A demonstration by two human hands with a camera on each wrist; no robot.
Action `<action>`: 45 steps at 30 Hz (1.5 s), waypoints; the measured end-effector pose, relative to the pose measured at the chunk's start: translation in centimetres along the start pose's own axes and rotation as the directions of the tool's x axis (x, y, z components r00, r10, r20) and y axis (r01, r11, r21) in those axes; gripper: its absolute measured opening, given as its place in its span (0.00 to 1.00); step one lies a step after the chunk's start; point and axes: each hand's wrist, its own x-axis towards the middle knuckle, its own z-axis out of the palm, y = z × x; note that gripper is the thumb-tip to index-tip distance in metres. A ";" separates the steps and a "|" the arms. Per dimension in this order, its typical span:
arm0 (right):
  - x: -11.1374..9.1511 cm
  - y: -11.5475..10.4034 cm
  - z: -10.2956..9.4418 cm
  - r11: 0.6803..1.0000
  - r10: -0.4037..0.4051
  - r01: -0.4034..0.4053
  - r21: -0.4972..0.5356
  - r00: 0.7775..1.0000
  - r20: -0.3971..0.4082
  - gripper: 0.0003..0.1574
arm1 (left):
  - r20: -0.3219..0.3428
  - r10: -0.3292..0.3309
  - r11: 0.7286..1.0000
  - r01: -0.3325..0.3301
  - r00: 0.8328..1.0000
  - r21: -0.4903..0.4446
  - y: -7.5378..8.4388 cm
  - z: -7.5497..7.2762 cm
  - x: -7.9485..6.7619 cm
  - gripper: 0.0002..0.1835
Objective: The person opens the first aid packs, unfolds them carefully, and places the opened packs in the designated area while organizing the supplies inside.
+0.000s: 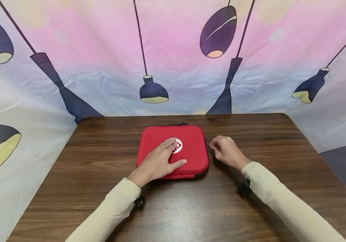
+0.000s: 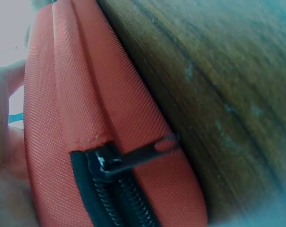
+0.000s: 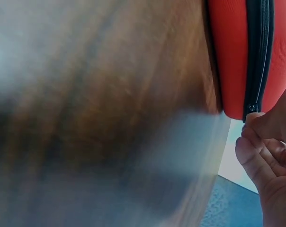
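A red zippered case [image 1: 191,143] with a round white emblem [image 1: 177,146] lies flat on the table. My left hand [image 1: 158,160] rests on its lid with the fingers stretched out, partly covering the emblem. At the case's right side, my right hand [image 1: 228,151] pinches a small zipper pull [image 3: 252,109] between thumb and fingers. The black zipper [image 3: 260,56] beyond those fingertips looks closed in the right wrist view. Another dark zipper pull [image 2: 143,153] hangs loose at the zipper's end in the left wrist view.
The dark wood table [image 1: 100,144] has rounded far corners. A black strap handle [image 1: 179,124] sticks out at the back of the case. Behind the table hangs a cloth backdrop [image 1: 115,67] printed with lamps.
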 end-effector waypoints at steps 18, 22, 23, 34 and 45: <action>-4.2 -3.1 -0.9 0.999 -0.037 0.037 0.031 0.999 -0.013 0.07 | 0.004 -0.006 1.000 0.006 1.000 -0.001 -0.1 0.1 0.0 0.44; -5.0 -3.8 -1.0 0.999 -0.020 0.020 0.035 1.000 0.000 0.08 | 0.002 -0.001 1.000 0.001 1.000 -0.001 -0.1 0.1 0.0 0.44; -5.2 -4.0 -1.0 0.999 -0.015 0.015 0.035 1.000 0.001 0.08 | 0.001 0.000 1.000 0.000 1.000 0.000 -0.1 0.2 0.0 0.44; -6.3 -6.3 -0.7 0.996 -0.003 0.001 0.084 1.000 0.025 0.10 | -0.002 0.004 1.000 -0.004 1.000 0.003 -0.2 0.2 0.0 0.44; -6.5 -6.9 -0.1 0.995 0.012 -0.013 0.095 1.000 0.008 0.12 | -0.001 0.011 1.000 -0.011 1.000 0.016 -0.2 0.2 0.1 0.44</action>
